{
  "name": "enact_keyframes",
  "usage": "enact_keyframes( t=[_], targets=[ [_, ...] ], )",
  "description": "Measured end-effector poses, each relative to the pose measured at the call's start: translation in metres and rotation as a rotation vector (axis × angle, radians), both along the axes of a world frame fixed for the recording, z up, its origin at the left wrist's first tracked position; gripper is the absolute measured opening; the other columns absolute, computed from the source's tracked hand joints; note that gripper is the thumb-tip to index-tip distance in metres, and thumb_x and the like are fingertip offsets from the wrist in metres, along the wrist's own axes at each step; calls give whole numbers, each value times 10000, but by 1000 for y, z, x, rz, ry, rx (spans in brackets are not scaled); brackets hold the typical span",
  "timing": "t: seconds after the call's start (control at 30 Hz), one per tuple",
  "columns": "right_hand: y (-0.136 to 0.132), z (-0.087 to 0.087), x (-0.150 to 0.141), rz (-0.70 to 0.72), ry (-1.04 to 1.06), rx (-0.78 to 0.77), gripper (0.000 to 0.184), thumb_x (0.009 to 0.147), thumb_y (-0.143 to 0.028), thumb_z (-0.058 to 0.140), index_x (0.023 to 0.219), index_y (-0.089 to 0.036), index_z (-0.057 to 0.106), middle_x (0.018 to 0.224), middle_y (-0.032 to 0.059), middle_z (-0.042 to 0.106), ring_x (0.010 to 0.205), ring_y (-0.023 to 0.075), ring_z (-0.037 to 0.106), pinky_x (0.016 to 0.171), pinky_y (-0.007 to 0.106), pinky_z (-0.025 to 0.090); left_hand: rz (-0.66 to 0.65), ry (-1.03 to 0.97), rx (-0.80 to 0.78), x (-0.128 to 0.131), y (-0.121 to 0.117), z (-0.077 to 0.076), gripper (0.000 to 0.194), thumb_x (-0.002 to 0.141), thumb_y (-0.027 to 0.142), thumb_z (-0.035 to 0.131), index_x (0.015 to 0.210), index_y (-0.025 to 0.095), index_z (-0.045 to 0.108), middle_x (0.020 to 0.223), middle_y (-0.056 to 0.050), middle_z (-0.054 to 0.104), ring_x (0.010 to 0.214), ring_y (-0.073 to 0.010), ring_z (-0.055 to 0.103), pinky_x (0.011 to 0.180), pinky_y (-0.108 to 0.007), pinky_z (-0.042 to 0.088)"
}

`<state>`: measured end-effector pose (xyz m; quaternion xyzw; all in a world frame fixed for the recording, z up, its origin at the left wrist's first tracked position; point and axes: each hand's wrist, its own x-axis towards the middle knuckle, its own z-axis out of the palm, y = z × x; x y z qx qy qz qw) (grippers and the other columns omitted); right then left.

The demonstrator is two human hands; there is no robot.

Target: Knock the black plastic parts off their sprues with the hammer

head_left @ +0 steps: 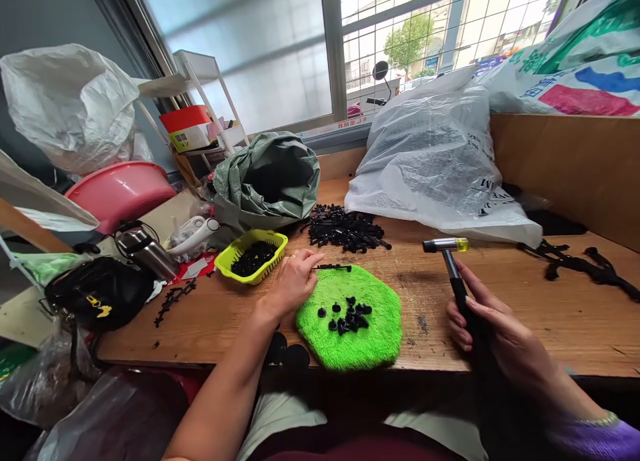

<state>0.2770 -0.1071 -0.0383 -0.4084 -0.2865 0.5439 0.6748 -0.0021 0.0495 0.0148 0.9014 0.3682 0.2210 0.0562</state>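
One black strip (pixel 336 268) is clamped by the left grip (pixel 296 278) at the far edge of one green pad (pixel 383 294), where roughly a dozen black studs (pixel 355 320) are gathered, some overlapped. One hammer (pixel 456 280) is clasped in the right grip (pixel 493 324), above the desk (pixel 420 288). Farther out, one yellow basket (pixel 257 275) and one black heap (pixel 345 229) are placed.

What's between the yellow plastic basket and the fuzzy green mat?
In the head view, the person's left hand lies between them, holding one end of a thin black strip.

Wooden table (pixel 425 291), green mat (pixel 350 354), yellow basket (pixel 247 276), black parts heap (pixel 345 229).
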Motion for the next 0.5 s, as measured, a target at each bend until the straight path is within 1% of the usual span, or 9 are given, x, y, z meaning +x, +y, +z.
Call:
enact_keyframes(
  t=[0.07, 0.1, 0.17, 0.23, 0.33, 0.4, 0.5],
  targets=[
    [0, 0, 0, -1, 6, -5, 739, 730, -386, 727, 1396, -460, 415, 604, -30, 513, 449, 120, 443, 392, 193, 398, -69, -109, -107, -3, -9, 6, 219, 836, 167, 540, 1014, 140, 665, 957, -77, 653, 886, -179, 597, 826, -304, 466],
    [0, -1, 1, -1, 8, -8, 738, 725, -386, 732, 1391, -463, 422, 603, -30, 514, 448, 119, 443, 391, 193, 397, -136, -125, -174, -3, -13, 9, 166, 830, 207, 584, 951, 143, 679, 900, -61, 659, 822, -160, 601, 777, -277, 471],
    [-1, -1, 1, -4, 13, -12, 741, 714, -384, 743, 1382, -470, 433, 603, -29, 518, 447, 118, 443, 393, 192, 397, -295, -75, -286, -1, -19, 14, 117, 796, 226, 651, 874, 151, 698, 830, -36, 667, 745, -134, 598, 714, -241, 459],
    [-1, 0, 1, -10, 14, -11, 749, 702, -384, 752, 1376, -475, 437, 601, -31, 520, 445, 118, 442, 391, 190, 395, -383, 6, -325, 3, -23, 15, 59, 773, 159, 661, 804, 157, 712, 795, -23, 672, 732, -123, 599, 709, -226, 443],
    [-1, 1, -1, -9, 12, -11, 756, 697, -388, 756, 1377, -473, 435, 595, -34, 513, 441, 118, 439, 388, 189, 394, -378, 66, -310, 9, -23, 12, 132, 757, 61, 618, 745, 155, 710, 757, -13, 672, 708, -112, 598, 707, -214, 432],
    [-1, 2, -1, 0, 11, -12, 759, 700, -388, 751, 1382, -471, 428, 595, -35, 511, 440, 119, 440, 385, 190, 395, -358, 84, -269, 10, -22, 10, 154, 761, 56, 593, 748, 159, 707, 753, -11, 669, 707, -113, 596, 705, -213, 431],
    [-1, 2, -2, 8, 15, -10, 744, 725, -380, 726, 1393, -465, 412, 606, -34, 510, 447, 118, 446, 387, 190, 400, -259, 147, -145, 9, -19, 9, 177, 785, 86, 557, 731, 172, 702, 754, -20, 652, 709, -131, 584, 697, -235, 428]
  ],
)
